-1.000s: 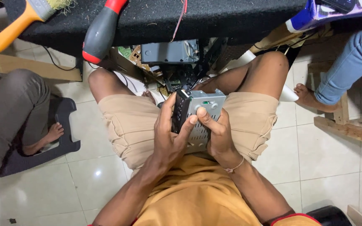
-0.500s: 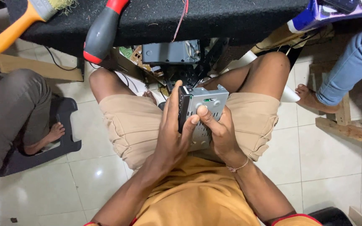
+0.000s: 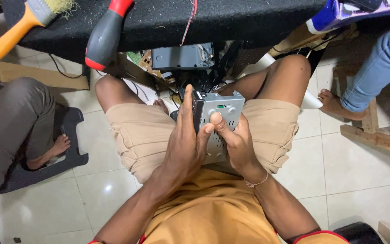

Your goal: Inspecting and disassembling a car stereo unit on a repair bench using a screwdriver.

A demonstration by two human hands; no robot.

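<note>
Hands (image 3: 208, 140) clasp metal box (image 3: 220, 113) over lap.

At the centre of the frame a metal box (image 3: 220, 122) rests over the person's lap, between the left hand (image 3: 183, 144) on its left side and the right hand (image 3: 233, 140) on its right. Above it, along the top edge, runs a table (image 3: 249, 16). On the table's upper left lie a brush (image 3: 28, 22) and, just right of it, a screwdriver (image 3: 107, 34). Another box (image 3: 181, 56) sits under the table, directly above the hands.
</note>
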